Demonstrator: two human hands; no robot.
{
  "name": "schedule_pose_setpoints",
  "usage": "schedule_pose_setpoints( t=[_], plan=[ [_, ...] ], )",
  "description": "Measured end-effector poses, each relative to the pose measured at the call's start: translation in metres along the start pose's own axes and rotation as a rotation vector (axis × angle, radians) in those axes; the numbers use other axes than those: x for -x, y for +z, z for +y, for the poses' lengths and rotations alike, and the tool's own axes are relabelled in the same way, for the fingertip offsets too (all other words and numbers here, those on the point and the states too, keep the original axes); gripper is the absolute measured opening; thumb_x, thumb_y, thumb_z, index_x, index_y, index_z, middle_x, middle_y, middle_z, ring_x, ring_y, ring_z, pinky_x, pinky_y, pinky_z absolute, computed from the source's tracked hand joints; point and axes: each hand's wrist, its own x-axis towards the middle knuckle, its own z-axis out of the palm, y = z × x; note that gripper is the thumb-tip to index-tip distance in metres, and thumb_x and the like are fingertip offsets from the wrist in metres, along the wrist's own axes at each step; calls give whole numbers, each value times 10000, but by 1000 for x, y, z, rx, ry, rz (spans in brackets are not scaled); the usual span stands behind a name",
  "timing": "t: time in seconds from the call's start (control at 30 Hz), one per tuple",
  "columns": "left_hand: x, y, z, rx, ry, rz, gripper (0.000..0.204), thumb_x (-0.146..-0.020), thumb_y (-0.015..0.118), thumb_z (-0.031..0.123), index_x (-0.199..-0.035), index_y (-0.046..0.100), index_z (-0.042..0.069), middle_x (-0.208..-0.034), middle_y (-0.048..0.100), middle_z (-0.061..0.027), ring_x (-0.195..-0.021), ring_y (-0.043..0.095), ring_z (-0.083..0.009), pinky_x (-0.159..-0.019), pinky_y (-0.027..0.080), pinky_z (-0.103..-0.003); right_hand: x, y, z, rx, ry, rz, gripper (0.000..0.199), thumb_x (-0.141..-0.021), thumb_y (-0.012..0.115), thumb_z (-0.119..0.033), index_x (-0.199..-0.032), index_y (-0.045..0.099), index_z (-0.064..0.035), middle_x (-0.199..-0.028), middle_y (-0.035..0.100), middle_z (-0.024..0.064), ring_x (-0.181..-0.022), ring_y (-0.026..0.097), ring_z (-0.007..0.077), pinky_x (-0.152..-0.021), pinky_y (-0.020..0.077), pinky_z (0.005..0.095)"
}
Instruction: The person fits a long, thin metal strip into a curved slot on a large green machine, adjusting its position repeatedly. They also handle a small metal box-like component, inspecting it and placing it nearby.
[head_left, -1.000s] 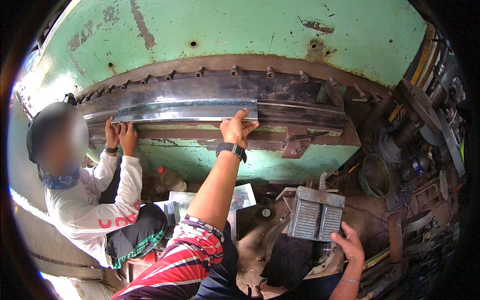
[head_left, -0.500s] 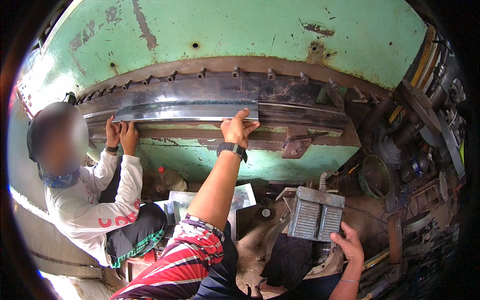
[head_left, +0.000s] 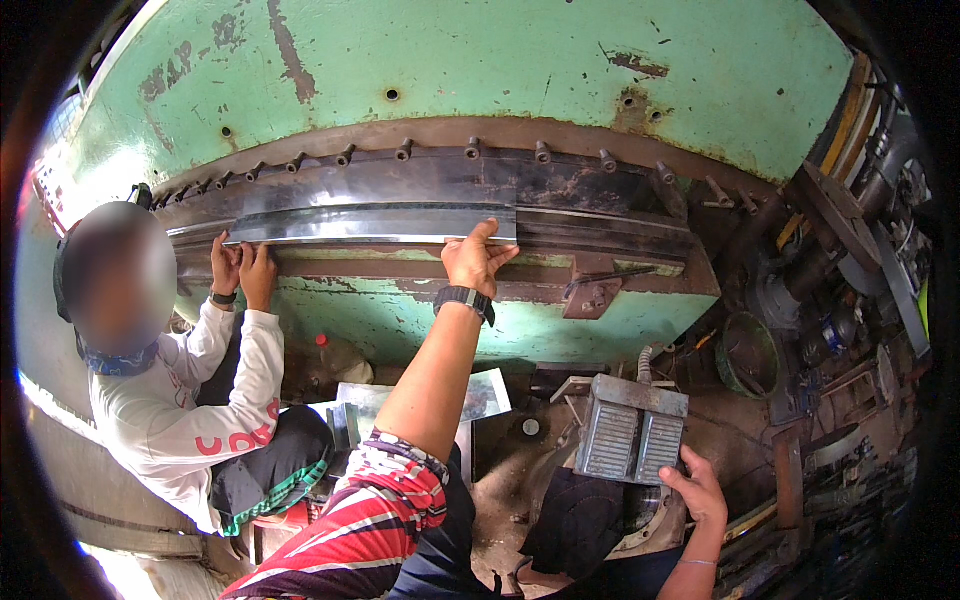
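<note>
Big green press machine point(head_left: 480, 80) filling the whole background, rusty and chipped. Long shiny metal strip point(head_left: 370, 225) sitting in the dark slot just under the machine's row of bolts, roughly level, running left of centre. Left hand point(head_left: 475, 262) up at the strip's right end, fingers curled under the edge and thumb pointing up against it, so gripping the strip there; black wristwatch point(head_left: 463, 298) just below. Right hand point(head_left: 697, 488) way down below the machine, fingers spread loose and resting on the lower right corner of a grey ribbed foot pedal box point(head_left: 630, 430), not really clamped on anything. Co-worker's hands point(head_left: 243, 272) at the strip's left end, pinching it from below, white long sleeve point(head_left: 240, 370) hanging under them. Flat shiny metal sheet point(head_left: 480, 395) lying down under the machine, just left of the pedal box.
</note>
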Motion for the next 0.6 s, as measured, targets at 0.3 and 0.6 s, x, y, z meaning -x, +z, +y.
schedule_pose_setpoints(
  t=[0.3,0.6],
  plan=[
    [-3,-2,-1,22,-7,0,448,-887,716,31,-1153,394,-133,-1038,523,-249,-773,634,-348,-734,664,-495,2,4,-6,-13,2,3,603,-853,820,-249,-1335,605,44,-1227,664,60,-1115,585,164,-1017,447,312],
    [0,1,-1,21,5,17,438,-883,716,23,-1144,397,-126,-1044,529,-232,-755,637,-343,-741,659,-504,2,3,-5,-12,17,6,614,-846,829,-271,-1331,611,37,-1217,669,55,-1109,590,161,-1013,449,312]
  ],
)
